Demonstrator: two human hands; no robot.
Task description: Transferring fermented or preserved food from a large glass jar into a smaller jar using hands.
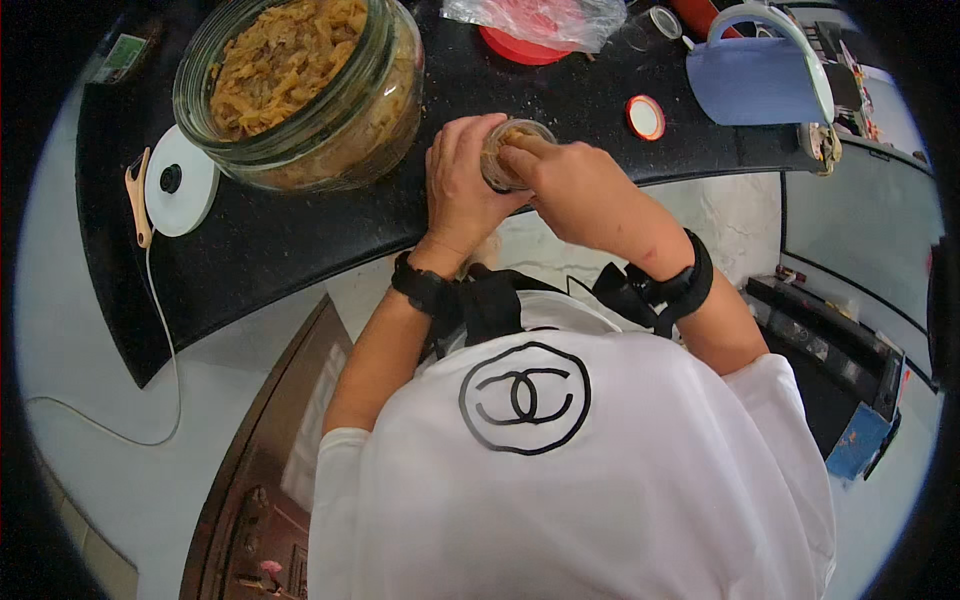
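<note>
My left hand (459,161) is wrapped around the side of a small clear glass jar (496,174) near the front edge of the black countertop (300,247). The fingers of my right hand (581,184) reach into the jar's open mouth, where some yellowish-brown food shows. My fingertips are hidden, so whether they pinch any of it is unclear. To the left of my hands stands a large, wide glass jar (375,142), filled with yellowish-brown shredded food (289,64) that looks pickled. A small red-rimmed white jar lid (646,118) lies on the counter to the right.
A white round lid with a black knob (182,180) lies at left, beside a wooden-coloured handle (138,199) with a white cord. Farther back are a red bowl (517,49) under clear plastic, a clear glass jar (664,22) and a bluish-grey pitcher (757,79).
</note>
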